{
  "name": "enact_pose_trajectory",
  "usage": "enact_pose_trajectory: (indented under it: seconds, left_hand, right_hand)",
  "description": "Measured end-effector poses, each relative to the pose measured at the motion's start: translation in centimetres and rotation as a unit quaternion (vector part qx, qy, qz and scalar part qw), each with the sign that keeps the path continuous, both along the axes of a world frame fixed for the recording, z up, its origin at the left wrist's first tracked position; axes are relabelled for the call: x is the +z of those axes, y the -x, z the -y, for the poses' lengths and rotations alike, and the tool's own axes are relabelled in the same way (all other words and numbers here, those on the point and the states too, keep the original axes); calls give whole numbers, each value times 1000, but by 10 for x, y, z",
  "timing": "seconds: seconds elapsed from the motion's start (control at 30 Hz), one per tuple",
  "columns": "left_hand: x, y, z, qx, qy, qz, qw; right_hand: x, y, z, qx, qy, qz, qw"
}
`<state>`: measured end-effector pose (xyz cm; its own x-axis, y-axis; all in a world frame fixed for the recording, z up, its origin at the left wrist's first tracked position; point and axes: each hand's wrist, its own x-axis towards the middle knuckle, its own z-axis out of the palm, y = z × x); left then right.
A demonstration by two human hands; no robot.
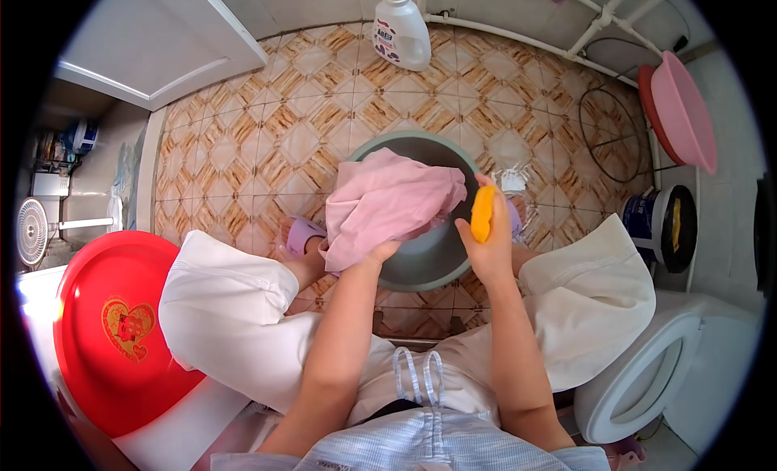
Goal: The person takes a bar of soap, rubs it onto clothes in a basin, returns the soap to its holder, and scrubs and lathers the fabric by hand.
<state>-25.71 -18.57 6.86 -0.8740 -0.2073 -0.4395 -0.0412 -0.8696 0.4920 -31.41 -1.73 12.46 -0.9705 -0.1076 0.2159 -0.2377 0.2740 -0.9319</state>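
A bunched pink cloth garment (388, 197) hangs over the left side and middle of a grey-green basin (417, 278) on the floor. My left hand (384, 251) is under the garment's lower edge and grips it, its fingers mostly hidden by the fabric. At the basin's right rim, my right hand (494, 256) holds a yellow bar of soap (482, 214) upright between thumb and fingers, a short way from the garment. Part of the basin's grey inside shows below and to the right of the cloth.
A white detergent bottle (401, 30) stands beyond the basin on the tiled floor (299, 91). Left is a large red basin (121, 341); right are a toilet (647, 382), a dark bucket (660, 224) and a pink basin (684, 111) against the wall. My knees flank the grey-green basin.
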Motion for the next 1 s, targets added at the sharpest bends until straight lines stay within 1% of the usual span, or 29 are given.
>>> enact_pose_trajectory:
  seconds: [0.03,0.07,0.1,0.2,0.23,0.27,0.33,0.37,0.43,0.47,0.5,0.53,0.57,0.6,0.63,0.67,0.7,0.73,0.77,0.8,0.83,0.87,0.9,0.93,0.97,1.0]
  left_hand:
    - [-24,-2,1,-50,177,1,983]
    - [-23,0,0,-99,347,2,932]
    - [-22,2,-2,-100,349,0,932]
    - [-12,5,-8,-45,316,-23,947]
    - [-9,5,-7,-37,309,-22,950]
    - [-7,5,-5,-32,300,-21,953]
    - [-6,4,0,-26,284,-22,958]
    - [-5,5,-1,-24,286,-22,958]
    - [-4,5,-2,-19,281,-22,959]
    - [-4,6,-2,-17,280,-21,960]
    - [-3,6,-2,-14,276,-23,961]
    - [-2,6,-2,-11,275,-21,961]
    - [-2,6,-2,-10,277,-20,961]
    - [-1,7,-3,-8,279,-19,960]
    - [0,7,-4,-6,282,-18,959]
    - [0,7,-7,-4,283,-17,959]
    - [1,7,-10,-1,284,-18,959]
    - [0,7,-14,1,291,-16,957]
    - [0,6,-21,2,305,-11,952]
    - [0,5,-27,2,318,-7,948]
    - [1,4,-30,2,321,-5,947]
    - [1,2,-35,3,328,-3,945]
    - [2,1,-35,4,331,-3,944]
    - [2,0,-36,3,332,-4,943]
    - [2,-1,-34,4,330,-5,944]
    - [1,-2,-32,4,319,-8,948]
  right_hand:
    - [0,7,1,85,-32,-12,996]
    - [0,10,1,168,-64,-25,983]
    - [2,8,2,167,-63,-26,984]
    - [11,-14,16,167,-129,-37,977]
    - [17,-22,19,184,-121,-55,974]
    - [26,-33,20,209,-119,-45,970]
    - [38,-54,20,301,-69,7,951]
    - [35,-59,20,298,-70,7,952]
    - [24,-66,21,371,-113,-5,922]
    - [19,-62,18,370,-113,-5,922]
    - [13,-52,13,357,-9,153,921]
    - [6,-43,8,331,96,306,887]
    - [-3,-32,6,199,166,354,899]
    - [-10,-21,6,63,231,392,888]
    - [2,-14,13,64,230,392,889]
    - [18,-9,21,-4,97,315,944]
    - [29,-8,28,-74,-38,228,970]
    - [11,-17,33,-12,-219,50,974]
    - [19,-27,47,45,-248,-53,966]
    - [26,-34,57,100,-273,-155,944]
    - [15,-27,59,98,-273,-153,945]
    - [-5,-13,64,70,-266,-94,957]
    - [-9,-1,69,43,-257,-34,965]
    - [-9,3,68,45,-255,-32,965]
    - [5,7,66,66,-194,96,974]
    - [13,11,65,83,-128,220,963]
